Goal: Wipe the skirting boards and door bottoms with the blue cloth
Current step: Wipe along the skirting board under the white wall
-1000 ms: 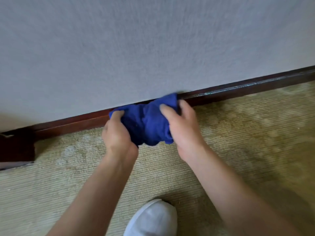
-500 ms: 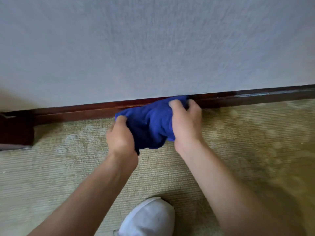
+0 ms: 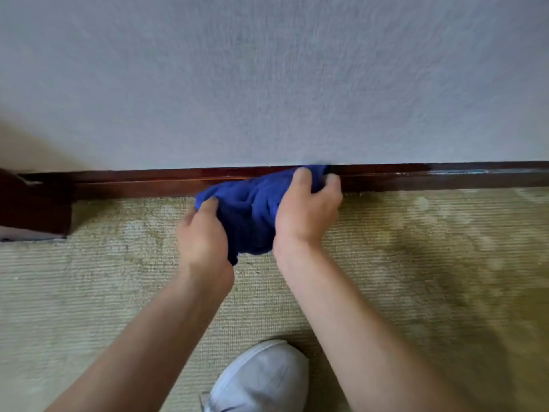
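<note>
Both hands, left hand [image 3: 202,233] and right hand [image 3: 306,209], grasp the bunched blue cloth [image 3: 249,209] (at twelve o'clock from the shoe [image 3: 261,379]), pressing it onto the skirting board [image 3: 133,181] for wiping.

I see a pale textured wall [image 3: 267,78] above, beige ribbed carpet [image 3: 430,263] across the floor, and a white shoe [image 3: 261,379] at the carpet's near edge.

A deep blue cloth [image 3: 249,215] is seen against a dark red-brown skirting board [image 3: 133,182]; a ribbed, mottled beige carpet [image 3: 104,278], pale grey wall [image 3: 267,78] and white shoe [image 3: 261,379] are shown.
</note>
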`<state>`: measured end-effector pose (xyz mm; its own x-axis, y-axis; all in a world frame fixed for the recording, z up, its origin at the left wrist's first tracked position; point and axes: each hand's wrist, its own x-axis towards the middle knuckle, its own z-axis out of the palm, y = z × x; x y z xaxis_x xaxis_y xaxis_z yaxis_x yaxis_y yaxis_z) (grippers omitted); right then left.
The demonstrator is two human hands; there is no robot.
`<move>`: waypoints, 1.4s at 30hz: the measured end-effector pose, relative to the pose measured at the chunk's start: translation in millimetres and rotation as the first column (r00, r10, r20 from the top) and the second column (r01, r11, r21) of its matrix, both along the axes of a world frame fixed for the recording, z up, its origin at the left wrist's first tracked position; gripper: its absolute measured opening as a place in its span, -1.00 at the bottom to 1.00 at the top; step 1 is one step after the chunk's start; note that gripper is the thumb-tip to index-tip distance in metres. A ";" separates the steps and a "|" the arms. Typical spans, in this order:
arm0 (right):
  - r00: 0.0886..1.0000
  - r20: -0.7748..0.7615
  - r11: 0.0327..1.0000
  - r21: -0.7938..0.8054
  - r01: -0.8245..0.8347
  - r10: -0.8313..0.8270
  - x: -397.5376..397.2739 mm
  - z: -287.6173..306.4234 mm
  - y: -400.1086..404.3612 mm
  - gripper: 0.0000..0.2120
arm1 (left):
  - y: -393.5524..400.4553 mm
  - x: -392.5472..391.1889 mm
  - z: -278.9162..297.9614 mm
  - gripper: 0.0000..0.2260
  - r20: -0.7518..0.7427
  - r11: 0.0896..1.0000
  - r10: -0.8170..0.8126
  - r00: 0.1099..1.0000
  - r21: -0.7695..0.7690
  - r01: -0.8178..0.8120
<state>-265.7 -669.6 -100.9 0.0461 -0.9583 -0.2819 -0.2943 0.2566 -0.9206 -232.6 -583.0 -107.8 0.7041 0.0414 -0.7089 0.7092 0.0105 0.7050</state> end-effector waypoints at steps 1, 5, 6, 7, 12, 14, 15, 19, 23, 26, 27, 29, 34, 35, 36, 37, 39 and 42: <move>0.995 -0.002 0.995 -0.005 -0.101 0.101 1.3 -3.2 9.6 -0.88 | 3.0 6.4 -5.2 -0.78 0.010 0.999 0.050 0.999 -0.007 -0.050; 0.921 0.029 0.909 0.155 -0.387 0.387 -17.7 -16.0 3.1 -0.77 | -7.9 13.5 -14.4 -0.52 0.065 0.973 0.226 0.972 -0.070 -0.222; 0.935 0.024 0.917 0.190 -0.352 0.354 -27.4 -17.6 -10.7 -0.78 | -15.2 9.2 -14.5 -0.45 0.026 0.978 0.192 0.981 -0.089 -0.189; 0.960 0.033 0.937 0.207 -0.280 0.280 -37.6 -18.4 -27.2 -0.82 | -25.0 1.7 -8.4 -0.49 -0.025 0.983 0.135 0.991 -0.122 -0.137; 0.969 0.201 0.899 0.381 -0.215 0.146 -56.0 -11.1 -45.0 -0.84 | -22.3 -10.5 -0.1 -0.92 0.043 0.997 0.044 0.998 -0.067 -0.042; 0.919 0.285 0.806 0.453 -0.381 0.273 -41.8 -6.7 -18.1 -0.89 | -2.7 12.0 0.5 -0.95 0.112 0.986 0.157 0.981 -0.077 -0.149; 0.904 0.309 0.781 0.466 -0.415 0.296 -34.5 -3.9 -6.5 -0.89 | 4.9 21.8 0.0 -0.94 0.129 0.981 0.181 0.975 -0.090 -0.171; 0.914 0.292 0.805 0.448 -0.390 0.281 -32.2 10.6 -7.3 -0.77 | 4.7 28.3 -5.4 -0.85 0.151 0.978 0.194 0.969 -0.105 -0.179; 0.924 0.225 0.848 0.376 -0.375 0.309 -62.1 22.2 -45.0 -0.69 | -33.3 0.8 -2.3 -0.90 0.119 0.978 0.163 0.979 -0.150 -0.145; 0.965 0.194 0.887 0.394 -0.240 0.175 -93.3 29.4 -80.8 -0.81 | -71.1 -27.4 -8.7 -0.87 0.064 0.987 0.026 0.998 -0.159 -0.015; 0.977 0.172 0.899 0.397 -0.184 0.124 -104.6 31.0 -97.9 -0.88 | -83.7 -37.5 -8.2 -0.94 0.011 0.983 -0.070 0.997 -0.171 0.071; 0.991 0.065 0.900 0.414 -0.137 0.121 -130.6 29.9 -130.4 -0.90 | -99.1 -55.8 -6.4 -0.97 -0.047 0.938 -0.316 0.948 -0.165 0.304; 0.963 0.099 0.865 0.423 -0.268 0.250 -169.1 49.5 -179.1 -0.97 | -102.3 -82.0 21.5 -0.90 0.125 0.809 -0.558 0.820 -0.141 0.571; 0.951 0.142 0.867 0.392 -0.308 0.273 -169.1 57.6 -176.1 -0.96 | -96.5 -86.2 28.3 -0.89 0.112 0.818 -0.546 0.830 -0.144 0.557; 0.942 0.152 0.865 0.371 -0.336 0.301 -169.6 62.2 -168.6 -0.96 | -89.8 -88.7 33.2 -0.87 0.090 0.829 -0.532 0.842 -0.145 0.539; 0.932 0.118 0.858 0.366 -0.362 0.343 -170.6 63.4 -159.7 -0.97 | -82.0 -90.2 39.3 -0.85 0.055 0.841 -0.521 0.852 -0.139 0.524; 0.891 -0.042 0.815 0.426 -0.393 0.452 -171.8 59.5 -140.0 -0.78 | -63.4 -91.6 50.1 -0.82 -0.003 0.848 -0.526 0.851 -0.076 0.524; 0.772 -0.114 0.713 0.485 -0.507 0.626 -179.6 61.3 -124.0 -0.79 | -40.6 -102.8 69.4 -0.75 -0.089 0.860 -0.506 0.858 0.020 0.510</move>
